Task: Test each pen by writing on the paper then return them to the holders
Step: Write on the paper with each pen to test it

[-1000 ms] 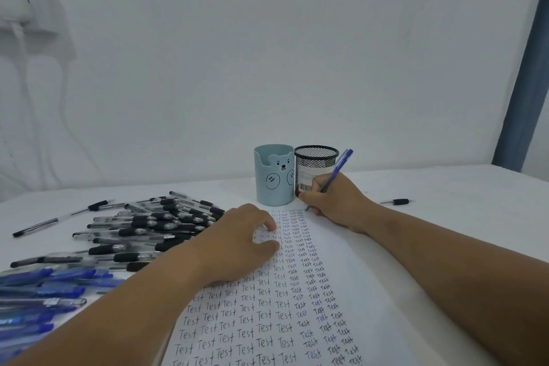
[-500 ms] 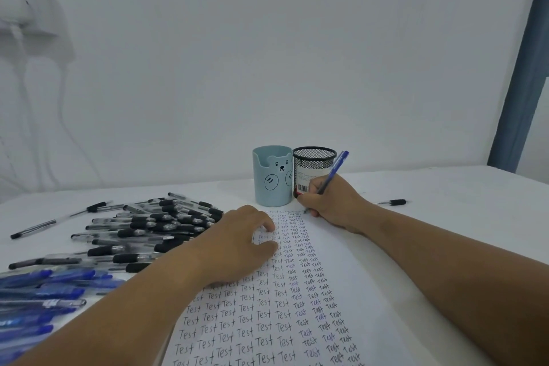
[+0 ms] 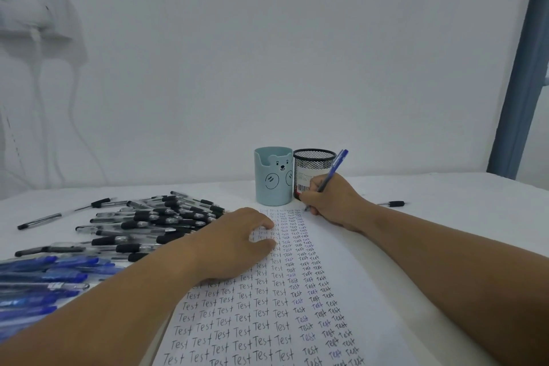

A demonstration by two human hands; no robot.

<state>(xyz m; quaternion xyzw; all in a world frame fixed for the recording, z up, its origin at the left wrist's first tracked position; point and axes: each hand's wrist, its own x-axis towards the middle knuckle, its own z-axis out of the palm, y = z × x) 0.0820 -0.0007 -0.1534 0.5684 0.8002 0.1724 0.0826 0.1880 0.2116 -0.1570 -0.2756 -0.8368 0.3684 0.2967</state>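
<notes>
Pens [image 3: 154, 224] heaped left, 2 holders [image 3: 292, 177] ahead

I'm tilting a blue pen [image 3: 330, 178], tip touching the paper [image 3: 341, 276]. Bear holder [image 3: 273, 177] and mesh holder [image 3: 312, 169] are standing touching behind it.

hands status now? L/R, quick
Left hand: open, fingers resting on the paper, holding nothing.
Right hand: closed around the blue pen, tip at the paper.

Two holders: blue bear cup [image 3: 272, 180], black mesh cup [image 3: 313, 168]. One paper [image 3: 297, 291]. Pens: roughly thirty-plus, pile [image 3: 154, 223] overlapping.
</notes>
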